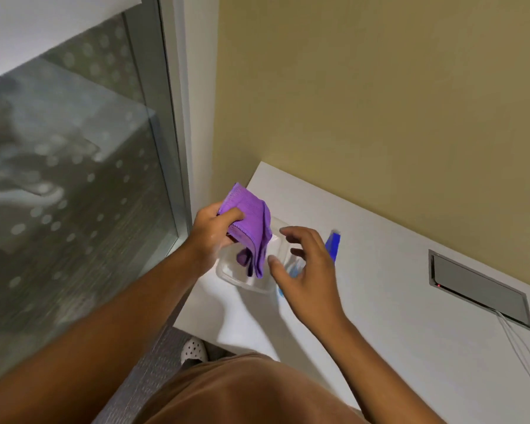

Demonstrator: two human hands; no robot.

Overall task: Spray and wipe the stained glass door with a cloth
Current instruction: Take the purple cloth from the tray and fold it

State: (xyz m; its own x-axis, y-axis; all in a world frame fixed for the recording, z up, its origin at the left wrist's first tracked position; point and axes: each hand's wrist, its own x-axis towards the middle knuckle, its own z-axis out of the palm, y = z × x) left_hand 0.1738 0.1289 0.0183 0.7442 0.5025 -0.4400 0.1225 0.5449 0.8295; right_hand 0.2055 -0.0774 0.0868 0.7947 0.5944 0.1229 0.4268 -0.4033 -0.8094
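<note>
My left hand (213,232) grips a purple cloth (251,221), which hangs folded over a clear plastic container (280,240) on the white table (380,301). My right hand (306,267) hovers open just right of the container, fingers spread, holding nothing. Behind that hand stands a spray bottle with a blue nozzle (332,244), mostly hidden by the fingers. The glass door (74,179), with a pattern of frosted dots, fills the left side in its grey metal frame (178,148).
A grey cable hatch (478,286) is set into the table at the right, with white cables (523,356) running out of it. A yellow wall (380,87) backs the table. A white perforated shoe (193,350) shows on the grey floor below.
</note>
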